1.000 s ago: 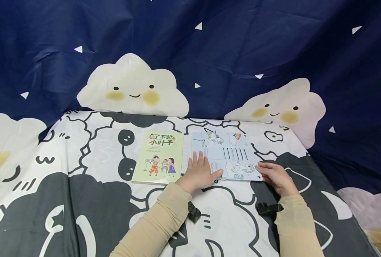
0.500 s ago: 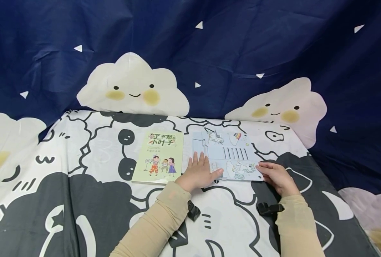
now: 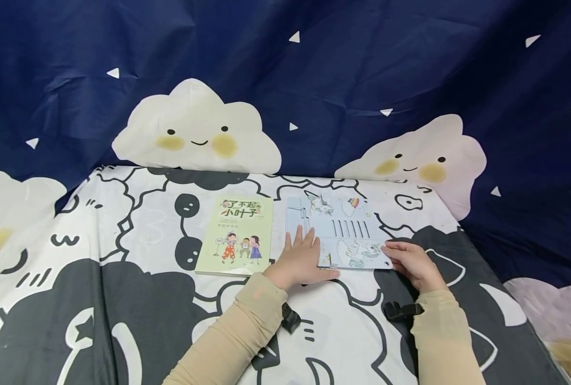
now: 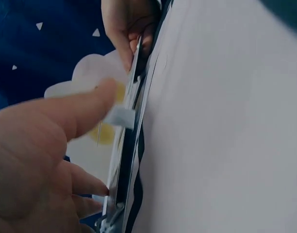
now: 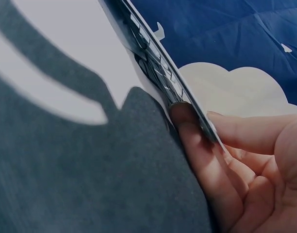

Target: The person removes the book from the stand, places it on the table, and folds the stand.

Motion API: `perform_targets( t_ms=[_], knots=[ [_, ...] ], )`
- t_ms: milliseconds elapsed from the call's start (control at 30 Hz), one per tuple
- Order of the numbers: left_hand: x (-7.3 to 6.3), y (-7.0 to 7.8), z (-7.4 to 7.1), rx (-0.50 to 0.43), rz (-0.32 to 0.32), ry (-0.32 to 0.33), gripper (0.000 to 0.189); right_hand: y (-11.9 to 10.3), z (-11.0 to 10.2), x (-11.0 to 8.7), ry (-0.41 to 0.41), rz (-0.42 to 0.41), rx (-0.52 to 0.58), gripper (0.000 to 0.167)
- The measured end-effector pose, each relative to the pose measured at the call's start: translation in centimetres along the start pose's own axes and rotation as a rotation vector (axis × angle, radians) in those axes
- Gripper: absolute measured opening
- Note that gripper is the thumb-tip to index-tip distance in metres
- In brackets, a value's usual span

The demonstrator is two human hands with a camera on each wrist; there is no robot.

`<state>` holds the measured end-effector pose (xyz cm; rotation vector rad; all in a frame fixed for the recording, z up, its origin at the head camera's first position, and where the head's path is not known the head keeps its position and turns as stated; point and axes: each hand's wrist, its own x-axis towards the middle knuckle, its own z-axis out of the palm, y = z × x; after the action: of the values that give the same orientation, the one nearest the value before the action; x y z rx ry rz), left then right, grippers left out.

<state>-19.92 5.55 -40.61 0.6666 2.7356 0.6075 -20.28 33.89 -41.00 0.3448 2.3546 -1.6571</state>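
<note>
A flat, light blue book stand (image 3: 353,227) with unicorn and rainbow prints and a row of slots lies folded on the patterned cloth. My left hand (image 3: 299,260) rests on its left part with fingers spread and straight, the thumb off the near edge. In the left wrist view that thumb (image 4: 85,109) is raised beside a small pale tab (image 4: 120,117) on the edge. My right hand (image 3: 415,264) pinches the near right corner. In the right wrist view its thumb (image 5: 250,132) is on the top face and a fingertip reaches underneath, by the metal parts.
A light green book (image 3: 237,235) with cartoon children on its cover lies just left of the stand. Beneath everything is a black and white cartoon cloth (image 3: 151,299). A dark blue curtain (image 3: 324,69) with smiling clouds hangs behind.
My left thumb has moved off the stand's lower face to its near edge, uncovering more print, and the fingers have spread. My right hand keeps its hold on the corner.
</note>
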Motion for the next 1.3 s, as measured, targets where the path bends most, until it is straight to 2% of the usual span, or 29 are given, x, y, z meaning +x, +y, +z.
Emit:
perform_targets(
  t_ms=[133,300,567,1067,1300],
  knots=[
    [0.0,0.3,0.0,0.033,0.017,0.020,0.084,0.0,0.0,0.1,-0.004,-0.003,0.013,0.064],
    [0.2,0.5,0.1,0.053,0.005,0.057,0.075,0.0,0.0,0.0,-0.006,0.005,0.050,0.063],
    [0.3,0.7,0.2,0.057,-0.030,0.089,0.075,-0.1,-0.2,-0.1,-0.017,0.013,0.077,0.061],
    [0.1,1.3,0.1,0.134,-0.066,0.079,0.074,0.1,-0.2,0.0,-0.025,0.019,0.076,0.062],
    [0.0,1.2,-0.4,0.117,-0.066,0.011,0.081,-0.1,-0.2,0.2,-0.040,0.030,0.073,0.060]
  ],
)
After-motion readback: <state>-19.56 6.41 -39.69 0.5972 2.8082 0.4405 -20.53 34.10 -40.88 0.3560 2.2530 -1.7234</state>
